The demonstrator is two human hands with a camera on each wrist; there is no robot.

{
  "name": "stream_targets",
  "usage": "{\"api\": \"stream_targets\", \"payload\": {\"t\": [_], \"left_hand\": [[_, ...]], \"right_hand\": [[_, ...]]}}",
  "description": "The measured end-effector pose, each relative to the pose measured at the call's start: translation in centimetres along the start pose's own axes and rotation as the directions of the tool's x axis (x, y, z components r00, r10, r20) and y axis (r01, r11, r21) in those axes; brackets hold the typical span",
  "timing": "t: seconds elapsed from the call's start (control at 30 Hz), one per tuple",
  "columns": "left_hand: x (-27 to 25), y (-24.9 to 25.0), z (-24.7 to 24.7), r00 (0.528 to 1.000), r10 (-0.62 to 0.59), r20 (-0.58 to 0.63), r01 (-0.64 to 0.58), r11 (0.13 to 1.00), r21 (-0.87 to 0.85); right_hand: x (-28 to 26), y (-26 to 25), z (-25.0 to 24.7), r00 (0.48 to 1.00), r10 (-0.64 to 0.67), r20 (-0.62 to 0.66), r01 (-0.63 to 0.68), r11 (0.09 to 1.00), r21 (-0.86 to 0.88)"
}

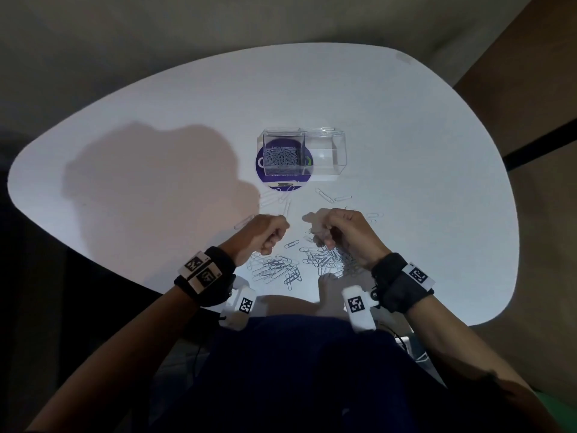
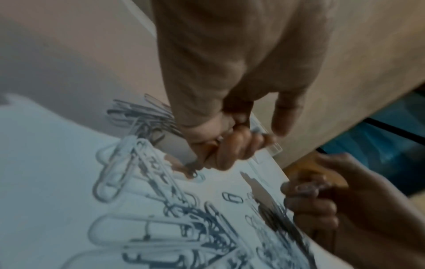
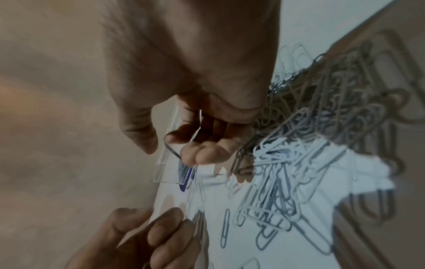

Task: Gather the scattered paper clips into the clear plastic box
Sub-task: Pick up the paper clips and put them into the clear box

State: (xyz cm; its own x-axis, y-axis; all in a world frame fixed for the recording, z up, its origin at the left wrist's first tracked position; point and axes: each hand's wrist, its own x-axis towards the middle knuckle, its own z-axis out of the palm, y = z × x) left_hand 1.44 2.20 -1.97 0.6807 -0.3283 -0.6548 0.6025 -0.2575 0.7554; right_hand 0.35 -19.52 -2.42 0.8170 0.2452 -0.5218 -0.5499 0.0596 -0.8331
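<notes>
The clear plastic box (image 1: 326,153) stands mid-table on a purple round mat; its left compartment holds a heap of silver paper clips (image 1: 282,157), its right one looks empty. Loose paper clips (image 1: 278,271) lie piled near the table's front edge, with a second pile (image 1: 327,257) under my right hand. My left hand (image 1: 271,240) is a tight fist just left of the piles; clip ends seem to poke from its fingers (image 3: 161,234). My right hand (image 1: 327,240) hovers over the right pile, its fingertips (image 3: 200,152) pinching a bent paper clip (image 3: 169,145).
Single clips (image 1: 324,195) lie scattered between my hands and the box. The white rounded table (image 1: 406,135) stretches far left, right and behind the box. My dark-clothed lap sits against its front edge.
</notes>
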Motion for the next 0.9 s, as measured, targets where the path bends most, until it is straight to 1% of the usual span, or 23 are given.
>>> {"api": "stream_targets", "payload": {"t": [0.03,0.07,0.1,0.13,0.17,0.2,0.27,0.3,0.4,0.43,0.5,0.53,0.6,0.7,0.77,0.9], "left_hand": [[0.3,-0.3,0.3,0.998,0.042,-0.041,-0.037,0.992,0.121],[0.4,-0.6,0.5,0.990,0.117,-0.078,-0.091,0.955,0.281],[0.5,-0.9,0.7,0.972,0.213,-0.100,-0.146,0.881,0.451],[0.4,-1.1,0.9,0.949,0.297,-0.105,-0.185,0.796,0.576],[0.3,-1.4,1.0,0.932,0.349,-0.093,-0.208,0.728,0.653],[0.3,-1.7,1.0,0.922,0.381,-0.070,-0.219,0.662,0.717],[0.2,-2.1,1.1,0.910,0.414,-0.021,-0.225,0.537,0.813],[0.3,-2.1,1.1,0.903,0.430,-0.002,-0.234,0.495,0.837],[0.3,-2.0,1.3,0.884,0.464,0.051,-0.256,0.390,0.884],[0.4,-1.9,1.4,0.886,0.460,0.056,-0.249,0.372,0.894],[0.4,-1.5,1.6,0.903,0.427,0.049,-0.223,0.370,0.902],[0.5,-1.4,1.6,0.913,0.404,0.047,-0.210,0.370,0.905],[0.5,-1.2,1.5,0.934,0.355,0.043,-0.185,0.377,0.907],[0.7,-1.2,1.3,0.953,0.300,0.035,-0.162,0.408,0.898],[0.7,-1.2,1.2,0.957,0.288,0.035,-0.155,0.403,0.902],[0.7,-1.4,1.2,0.952,0.302,0.049,-0.170,0.392,0.904]], "right_hand": [[-0.1,0.0,0.1,1.000,-0.006,0.006,0.006,1.000,-0.015],[-0.1,0.1,0.0,1.000,-0.009,0.008,0.009,1.000,-0.015],[-0.1,0.1,0.0,1.000,-0.010,-0.011,0.009,0.999,-0.032],[0.0,0.2,-0.2,0.999,-0.023,-0.042,0.021,0.998,-0.051],[0.0,0.3,-0.3,0.996,-0.052,-0.078,0.042,0.991,-0.125],[0.0,0.5,-0.6,0.990,-0.095,-0.103,0.067,0.967,-0.246],[-0.2,0.6,-0.9,0.978,-0.191,-0.088,0.121,0.851,-0.511],[-0.5,0.6,-0.9,0.972,-0.226,-0.057,0.149,0.789,-0.596],[-0.6,0.7,-0.6,0.961,-0.274,0.033,0.206,0.634,-0.745],[-0.5,0.7,-0.4,0.955,-0.288,0.066,0.227,0.571,-0.789],[-0.3,0.8,0.3,0.937,-0.316,0.145,0.276,0.422,-0.864],[-0.1,0.8,0.7,0.930,-0.323,0.176,0.294,0.366,-0.883],[0.4,0.9,1.4,0.928,-0.312,0.203,0.295,0.286,-0.912],[1.0,0.8,2.3,0.942,-0.256,0.218,0.262,0.153,-0.953],[1.3,0.8,2.6,0.938,-0.255,0.236,0.271,0.114,-0.956],[1.7,0.9,2.6,0.937,-0.257,0.234,0.276,0.141,-0.951]]}}
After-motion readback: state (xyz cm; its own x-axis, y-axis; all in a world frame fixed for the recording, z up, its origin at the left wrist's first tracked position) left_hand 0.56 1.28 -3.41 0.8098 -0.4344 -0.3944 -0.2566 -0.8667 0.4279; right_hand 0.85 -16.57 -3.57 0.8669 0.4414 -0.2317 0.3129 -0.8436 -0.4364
